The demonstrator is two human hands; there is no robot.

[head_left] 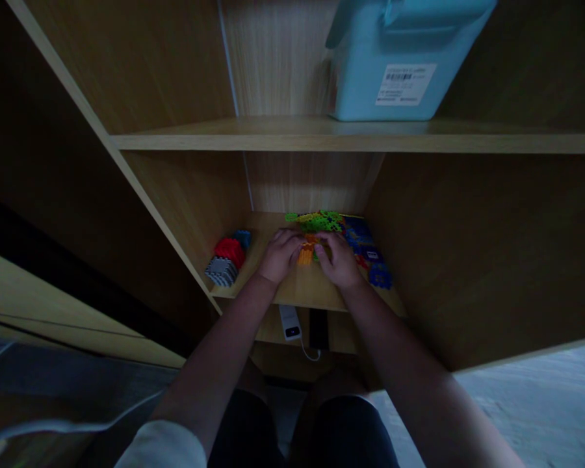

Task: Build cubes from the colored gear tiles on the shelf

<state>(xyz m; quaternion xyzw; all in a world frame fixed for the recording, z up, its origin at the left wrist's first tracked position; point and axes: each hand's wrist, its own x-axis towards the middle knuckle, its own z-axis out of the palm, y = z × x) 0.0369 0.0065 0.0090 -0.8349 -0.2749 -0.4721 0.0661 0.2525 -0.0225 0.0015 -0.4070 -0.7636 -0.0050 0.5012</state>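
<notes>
My left hand [280,255] has its fingers curled against the left side of a small stack of orange interlocking plastic pieces [305,256]. From the other side, the thumb and fingers of my right hand [340,260] pinch toward the same stack, which sits low on the shelf board. Behind the hands lies a loose spread of green interlocking pieces [322,222]. To the left stand neat stacks: grey pieces [221,271] in front, red pieces [230,249] behind them, and blue pieces [242,238] farthest back. Dark blue pieces [380,276] lie right of my right hand.
A light blue lidded box [400,71] stands on the upper shelf [273,138] above my hands. Cabinet walls bound both sides. On a lower board lie a white power bank [289,323] with a cable and a black flat object [318,329].
</notes>
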